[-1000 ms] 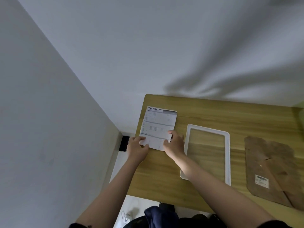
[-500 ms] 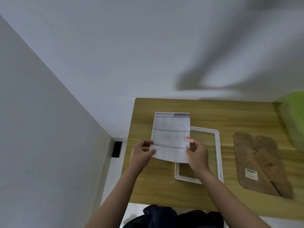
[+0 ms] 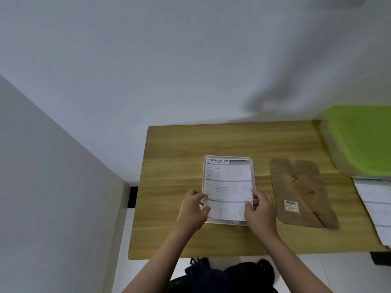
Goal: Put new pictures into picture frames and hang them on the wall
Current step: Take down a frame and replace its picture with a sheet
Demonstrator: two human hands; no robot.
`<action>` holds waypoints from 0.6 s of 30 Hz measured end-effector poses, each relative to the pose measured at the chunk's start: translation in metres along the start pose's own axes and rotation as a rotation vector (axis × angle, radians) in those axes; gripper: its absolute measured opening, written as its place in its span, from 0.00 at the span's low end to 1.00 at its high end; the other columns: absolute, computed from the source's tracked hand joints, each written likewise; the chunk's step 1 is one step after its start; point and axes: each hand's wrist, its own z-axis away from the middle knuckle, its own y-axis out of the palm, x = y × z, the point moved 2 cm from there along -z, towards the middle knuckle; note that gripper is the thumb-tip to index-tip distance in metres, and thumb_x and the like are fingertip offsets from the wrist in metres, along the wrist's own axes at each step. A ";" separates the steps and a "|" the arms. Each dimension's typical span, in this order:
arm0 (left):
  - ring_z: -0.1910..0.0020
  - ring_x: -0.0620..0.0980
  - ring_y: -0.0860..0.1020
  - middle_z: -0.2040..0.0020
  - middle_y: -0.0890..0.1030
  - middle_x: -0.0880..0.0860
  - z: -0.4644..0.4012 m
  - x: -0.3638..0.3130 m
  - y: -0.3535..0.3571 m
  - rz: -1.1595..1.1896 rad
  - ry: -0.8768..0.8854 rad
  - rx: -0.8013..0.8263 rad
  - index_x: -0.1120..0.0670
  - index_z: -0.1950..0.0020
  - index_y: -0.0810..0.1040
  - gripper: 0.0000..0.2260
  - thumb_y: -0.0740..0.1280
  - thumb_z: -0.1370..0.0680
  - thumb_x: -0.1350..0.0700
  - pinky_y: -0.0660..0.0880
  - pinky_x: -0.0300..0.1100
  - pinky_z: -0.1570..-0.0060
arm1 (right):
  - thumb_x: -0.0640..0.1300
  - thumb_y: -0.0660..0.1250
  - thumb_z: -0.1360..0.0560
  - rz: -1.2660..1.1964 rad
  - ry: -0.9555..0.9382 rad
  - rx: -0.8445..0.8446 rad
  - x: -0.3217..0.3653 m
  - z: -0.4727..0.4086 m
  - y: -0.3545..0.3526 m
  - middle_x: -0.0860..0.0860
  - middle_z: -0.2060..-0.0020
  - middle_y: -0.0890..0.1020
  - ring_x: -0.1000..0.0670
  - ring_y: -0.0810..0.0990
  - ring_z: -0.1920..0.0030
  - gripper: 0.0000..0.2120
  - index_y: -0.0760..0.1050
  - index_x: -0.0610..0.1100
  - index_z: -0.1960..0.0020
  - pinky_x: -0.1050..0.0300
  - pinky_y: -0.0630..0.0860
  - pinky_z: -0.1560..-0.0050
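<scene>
Sheet (image 3: 228, 182) lying over frame (image 3: 229, 223), left hand (image 3: 193, 208) and right hand (image 3: 260, 210) pinching sheet's near edges, backing (image 3: 302, 193) right of frame

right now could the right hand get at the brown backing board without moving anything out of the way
Probably yes: the brown backing board lies flat just right of the right hand with bare table between, though that hand holds the printed sheet.

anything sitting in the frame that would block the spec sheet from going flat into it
Nothing visible does. The sheet already lies over the white frame, held at its lower edges by the left hand and right hand. The brown backing board lies apart, to the right.
</scene>
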 end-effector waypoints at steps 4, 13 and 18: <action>0.57 0.42 0.75 0.49 0.71 0.47 0.002 0.000 0.007 -0.045 0.003 -0.007 0.59 0.39 0.77 0.16 0.68 0.27 0.62 0.71 0.27 0.57 | 0.39 0.64 0.25 0.037 0.018 0.073 -0.010 0.000 -0.002 0.48 0.41 0.71 0.49 0.75 0.45 0.20 0.69 0.41 0.33 0.57 0.73 0.45; 0.52 0.47 0.76 0.48 0.70 0.48 0.005 -0.005 0.020 -0.108 -0.087 -0.061 0.58 0.41 0.77 0.15 0.69 0.28 0.59 0.73 0.36 0.54 | 0.38 0.63 0.25 0.064 -0.094 0.147 -0.022 -0.009 -0.014 0.50 0.49 0.69 0.50 0.73 0.48 0.20 0.70 0.43 0.34 0.56 0.74 0.45; 0.47 0.49 0.73 0.47 0.73 0.49 0.012 -0.028 0.032 -0.235 -0.182 -0.230 0.53 0.43 0.78 0.13 0.68 0.26 0.53 0.75 0.44 0.52 | 0.39 0.66 0.25 0.056 -0.177 0.111 -0.035 -0.020 -0.046 0.52 0.48 0.70 0.51 0.73 0.47 0.19 0.72 0.41 0.35 0.62 0.69 0.50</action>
